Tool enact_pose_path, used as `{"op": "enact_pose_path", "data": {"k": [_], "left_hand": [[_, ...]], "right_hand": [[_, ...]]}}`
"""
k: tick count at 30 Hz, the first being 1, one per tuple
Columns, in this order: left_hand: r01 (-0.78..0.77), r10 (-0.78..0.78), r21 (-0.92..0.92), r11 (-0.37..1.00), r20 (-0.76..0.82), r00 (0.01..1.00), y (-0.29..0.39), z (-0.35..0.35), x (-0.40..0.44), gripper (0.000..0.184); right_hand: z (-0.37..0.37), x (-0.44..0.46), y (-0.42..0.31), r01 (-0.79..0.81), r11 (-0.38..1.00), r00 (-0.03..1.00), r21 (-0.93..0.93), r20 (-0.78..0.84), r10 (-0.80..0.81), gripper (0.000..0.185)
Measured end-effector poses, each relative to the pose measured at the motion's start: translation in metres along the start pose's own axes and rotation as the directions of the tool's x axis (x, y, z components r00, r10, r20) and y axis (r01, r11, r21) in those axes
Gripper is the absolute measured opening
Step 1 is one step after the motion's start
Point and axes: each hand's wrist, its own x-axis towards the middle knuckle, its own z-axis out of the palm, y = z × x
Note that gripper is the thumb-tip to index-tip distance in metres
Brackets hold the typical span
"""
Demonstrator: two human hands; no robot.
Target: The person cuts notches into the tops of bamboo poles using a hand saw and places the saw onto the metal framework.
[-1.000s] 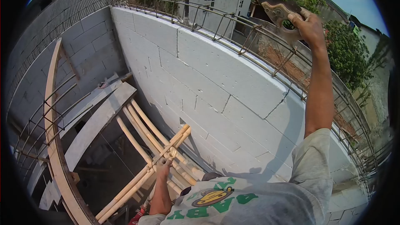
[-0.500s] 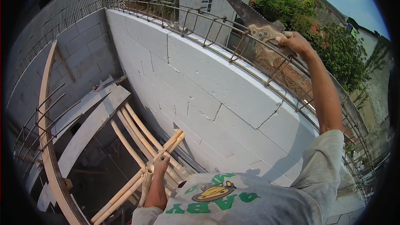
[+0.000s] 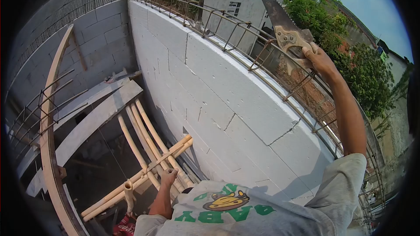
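Observation:
My right hand [image 3: 320,63], at the upper right, is closed around the light wooden handle of a hand saw [image 3: 285,36]. The toothed dark blade rises up and to the left, above the rebar cage [image 3: 247,28] along the wall top. Low in the view, my left hand [image 3: 168,178] is closed over the bamboo poles [image 3: 158,159]; whatever is in its fingers, if anything, is hidden. Crossing poles lie right by this hand. To its left stands the open end of an upright bamboo pole [image 3: 128,186].
A white block wall [image 3: 210,91] runs diagonally beside me. At left are a long curved wooden board [image 3: 47,126], protruding rebar [image 3: 33,109] and grey curved boards [image 3: 98,113] over a dark drop. A red printed item [image 3: 124,226] shows at the bottom. Trees [image 3: 306,13] stand beyond the wall.
The view has shifted, and the saw now appears slightly right and lower, still in my right hand. The upright bamboo end, formerly close to my left hand, now appears farther left of it.

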Motion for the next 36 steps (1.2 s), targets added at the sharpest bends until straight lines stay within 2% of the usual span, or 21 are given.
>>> {"op": "enact_pose_path", "data": {"k": [3,4,7,8,10,12,14,15,16,19,20,23,24,27,29,31,34,36], "left_hand": [[0.045,-0.042,0.028,0.999,-0.087,0.995,-0.038,-0.015,0.000,0.034],[0.072,-0.077,-0.057,0.996,-0.089,0.993,-0.048,-0.018,-0.002,0.032],[0.137,-0.163,-0.172,0.976,-0.147,0.976,-0.065,-0.024,-0.019,0.028],[0.157,-0.184,-0.176,0.972,-0.152,0.971,-0.071,-0.025,-0.019,0.027],[0.210,-0.242,-0.187,0.960,-0.168,0.956,-0.090,-0.028,-0.027,0.024],[0.254,-0.293,-0.225,0.941,-0.159,0.943,-0.128,-0.026,-0.026,0.024],[0.301,-0.330,-0.195,0.933,-0.138,0.934,-0.144,-0.023,-0.019,0.023],[0.331,-0.352,-0.161,0.930,-0.135,0.926,-0.141,-0.021,-0.021,0.023],[0.362,-0.377,-0.128,0.923,-0.132,0.917,-0.136,-0.019,-0.026,0.023],[0.383,-0.412,-0.189,0.904,-0.146,0.900,-0.099,-0.008,-0.040,0.022],[0.380,-0.407,-0.195,0.904,-0.121,0.906,-0.110,-0.008,-0.031,0.019],[0.303,-0.339,-0.246,0.921,-0.118,0.934,-0.096,-0.003,-0.037,0.019],[0.318,-0.353,-0.248,0.915,-0.113,0.929,-0.096,-0.005,-0.034,0.019],[0.324,-0.369,-0.273,0.906,-0.133,0.920,-0.122,-0.010,-0.024,0.020],[0.361,-0.410,-0.249,0.899,-0.189,0.892,-0.111,-0.011,-0.034,0.020],[0.389,-0.436,-0.232,0.892,-0.209,0.876,-0.119,-0.012,-0.043,0.021],[0.403,-0.434,-0.177,0.898,-0.197,0.879,-0.155,-0.015,-0.034,0.023],[0.403,-0.420,-0.121,0.907,-0.205,0.884,-0.166,-0.014,-0.021,0.024]], "right_hand": [[-0.010,0.013,-0.006,0.031,0.998,0.996,-0.063,0.090,-0.025,0.035],[-0.004,0.009,-0.017,0.053,0.998,0.998,-0.032,0.043,-0.052,0.026],[0.011,0.025,0.008,0.087,0.994,0.996,0.060,-0.023,-0.086,0.024],[0.008,0.023,0.010,0.072,0.997,0.997,-0.023,-0.038,-0.073,0.024],[0.006,0.015,-0.008,0.030,0.967,0.999,-0.253,0.045,-0.019,0.028],[-0.001,0.002,-0.017,-0.013,0.878,0.993,-0.479,0.099,0.069,0.033],[-0.009,-0.007,-0.006,0.149,0.797,0.984,-0.586,0.166,-0.062,0.036],[-0.012,-0.008,-0.002,0.232,0.740,0.970,-0.632,0.206,-0.128,0.037],[-0.014,-0.010,0.002,0.250,0.816,0.965,-0.521,0.201,-0.168,0.040],[-0.026,-0.016,-0.039,0.049,0.631,0.979,-0.774,0.163,0.123,0.046],[-0.024,-0.017,-0.048,0.007,0.540,0.981,-0.841,0.111,0.161,0.053],[-0.017,-0.012,-0.045,-0.001,0.350,0.990,-0.937,0.049,0.133,0.050],[-0.014,-0.014,-0.047,-0.016,0.358,0.992,-0.934,0.030,0.123,0.051],[-0.025,-0.023,-0.048,0.060,0.479,0.989,-0.876,0.117,0.089,0.051],[-0.042,-0.024,-0.049,-0.011,0.542,0.998,-0.841,0.024,0.059,0.051],[-0.051,-0.030,-0.055,-0.040,0.604,0.994,-0.796,-0.091,-0.054,0.046],[-0.032,-0.052,-0.061,0.094,0.625,0.961,-0.775,-0.093,-0.260,0.038],[-0.007,-0.072,-0.047,0.340,0.580,0.843,-0.740,-0.033,-0.537,0.025]]}}
